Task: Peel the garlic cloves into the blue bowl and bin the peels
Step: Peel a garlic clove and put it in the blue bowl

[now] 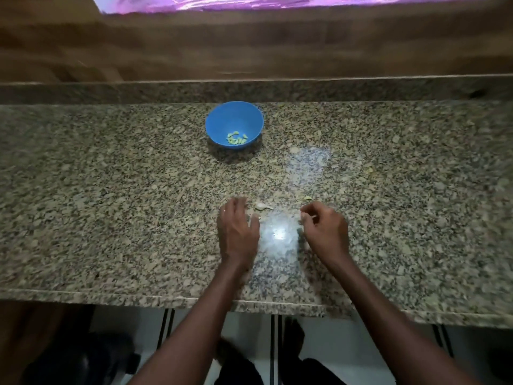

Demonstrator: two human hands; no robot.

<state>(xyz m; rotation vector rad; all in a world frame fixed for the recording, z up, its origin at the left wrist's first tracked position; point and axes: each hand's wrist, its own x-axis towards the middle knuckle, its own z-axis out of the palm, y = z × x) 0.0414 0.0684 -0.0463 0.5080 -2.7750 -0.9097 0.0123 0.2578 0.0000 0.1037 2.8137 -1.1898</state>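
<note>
Your left hand [238, 228] lies flat and relaxed beside a garlic peel [263, 207] near the surface's [111, 190] front edge, likely to sweep it, while your right hand [324, 227] pinches a scrap too small to identify, and the peeled cloves [236, 138] sit in the blue bowl [234, 124] toward the back edge.

A blue bowl [234, 125] stood toward the back of a speckled granite counter [111, 190], with a small heap of peeled garlic cloves [236, 138] in its bottom. Near the front edge, the left hand [238, 232] lay palm down with fingers spread and relaxed. Just beside its fingertips lay a pale garlic clove [263, 207]. The right hand [326, 230] was well apart from the left, its fingers curled and pinching a small pale scrap [304, 216], too blurred to identify. Another peel [306, 198] lay just beyond it.
</note>
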